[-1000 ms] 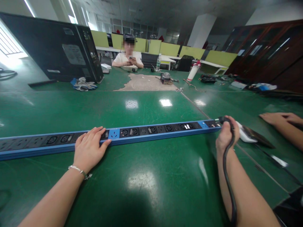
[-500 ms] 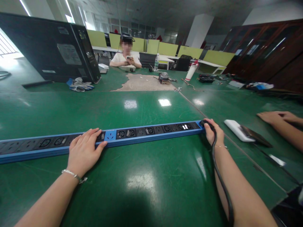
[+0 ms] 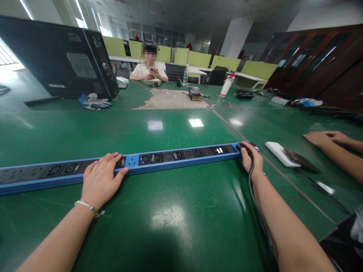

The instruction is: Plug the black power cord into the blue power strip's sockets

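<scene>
A long blue power strip with black sockets lies across the green table, running past the left edge of the view. My left hand grips it from above, fingers over the top and thumb along the near side, just left of a blue socket. Near the strip's right end my right hand is closed around a black plug, pressed against the strip. How deep the plug sits cannot be seen. From it a black cable hangs down along my right forearm.
A black computer case and gloves lie back left. At right are a white box, a dark flat object and another person's hands. Across the table a person holds a phone near a bottle.
The view has turned slightly right. My right hand has shifted a little left along the strip, and the strip's end now shows beyond its fingers. My left hand stays put.
</scene>
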Tool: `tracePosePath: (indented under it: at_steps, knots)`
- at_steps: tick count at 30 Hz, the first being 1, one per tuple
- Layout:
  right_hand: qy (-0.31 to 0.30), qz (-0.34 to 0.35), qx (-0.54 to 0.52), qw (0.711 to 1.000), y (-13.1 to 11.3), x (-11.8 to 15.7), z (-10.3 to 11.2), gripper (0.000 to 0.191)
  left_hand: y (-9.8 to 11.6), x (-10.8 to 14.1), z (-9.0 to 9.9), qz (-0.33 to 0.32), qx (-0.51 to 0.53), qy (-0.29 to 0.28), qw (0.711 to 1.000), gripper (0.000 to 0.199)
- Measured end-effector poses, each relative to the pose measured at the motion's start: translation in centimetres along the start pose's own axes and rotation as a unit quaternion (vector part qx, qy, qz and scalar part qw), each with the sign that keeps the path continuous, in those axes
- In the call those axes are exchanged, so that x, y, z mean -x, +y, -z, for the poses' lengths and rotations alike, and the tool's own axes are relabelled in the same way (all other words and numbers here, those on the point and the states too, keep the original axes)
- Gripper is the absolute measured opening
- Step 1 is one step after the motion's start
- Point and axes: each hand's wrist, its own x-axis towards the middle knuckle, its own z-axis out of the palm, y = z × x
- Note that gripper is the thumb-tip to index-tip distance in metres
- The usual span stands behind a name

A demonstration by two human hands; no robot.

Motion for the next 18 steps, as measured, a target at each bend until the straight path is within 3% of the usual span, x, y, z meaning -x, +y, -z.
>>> tracePosePath:
  at_steps: [3, 8, 13, 18]
  knots:
    - [0.029, -0.007, -0.047, 0.998, -0.7, 0.0, -0.1, 0.039, -0.1, 0.0, -0.1, -0.004, -0.005, 0.0, 1.0, 0.057]
    - [0.147, -0.005, -0.158, 0.976, -2.2, -0.3, 0.1, 0.04, 0.0, 0.0, -0.1, -0.004, -0.015, 0.001, 1.0, 0.056]
    - [0.027, 0.008, -0.121, 0.992, -3.6, 0.2, -0.6, 0.035, 0.0, 0.0, -0.1, 0.001, -0.003, 0.004, 1.0, 0.054]
    - [0.029, 0.021, -0.075, 0.997, -3.7, 0.5, -0.9, 0.037, 0.1, 0.0, 0.1, -0.003, -0.014, 0.0, 1.0, 0.055]
